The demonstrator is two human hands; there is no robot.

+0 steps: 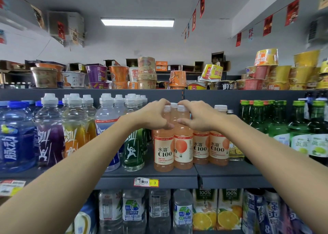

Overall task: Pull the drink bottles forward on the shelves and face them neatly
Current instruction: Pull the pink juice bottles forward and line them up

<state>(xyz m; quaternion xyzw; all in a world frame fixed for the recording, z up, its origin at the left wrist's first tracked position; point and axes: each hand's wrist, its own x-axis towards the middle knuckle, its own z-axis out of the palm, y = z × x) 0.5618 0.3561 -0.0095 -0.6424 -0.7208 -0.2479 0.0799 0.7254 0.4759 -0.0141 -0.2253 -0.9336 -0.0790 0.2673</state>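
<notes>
Several pink-orange C100 drink bottles with white caps stand on the middle shelf [149, 181]. My left hand [154, 115] curls round the neck and cap of the front left C100 bottle [163, 152]. My right hand [197, 117] curls round the neck of the C100 bottle next to it [183, 152]. Both bottles stand upright near the shelf's front edge; the right one's label is turned partly sideways. Two more C100 bottles [210, 148] stand further right and a little further back.
Sports-drink bottles [74, 130] with white caps and blue bottles [16, 136] fill the shelf to the left. Green glass bottles [300, 136] stand to the right. Instant noodle cups [147, 74] line the top shelf. Water bottles and juice cartons [218, 209] sit on the shelf below.
</notes>
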